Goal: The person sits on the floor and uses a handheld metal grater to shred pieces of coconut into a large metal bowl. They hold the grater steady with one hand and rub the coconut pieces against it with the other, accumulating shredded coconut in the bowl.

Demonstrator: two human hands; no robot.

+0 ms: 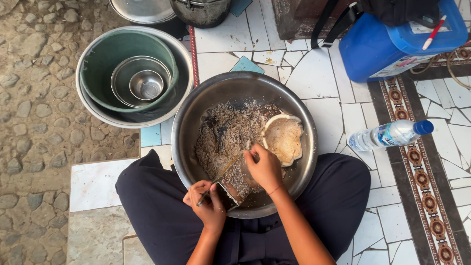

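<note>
At 10 o'clock we've got nested bowls (135, 78). Our left hand (208, 203) is closed round a thin metal scraper (223, 174), our right hand (265, 169) pressing into the grated stuff (223, 137) in the big steel basin (196, 105). Coconut half (284, 137) at its 3 o'clock, water bottle (390, 134) further right.

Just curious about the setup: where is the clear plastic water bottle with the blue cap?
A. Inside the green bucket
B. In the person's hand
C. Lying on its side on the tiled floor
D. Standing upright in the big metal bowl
C: the water bottle lies flat on the tiled floor, apart from the metal bowl.
</note>
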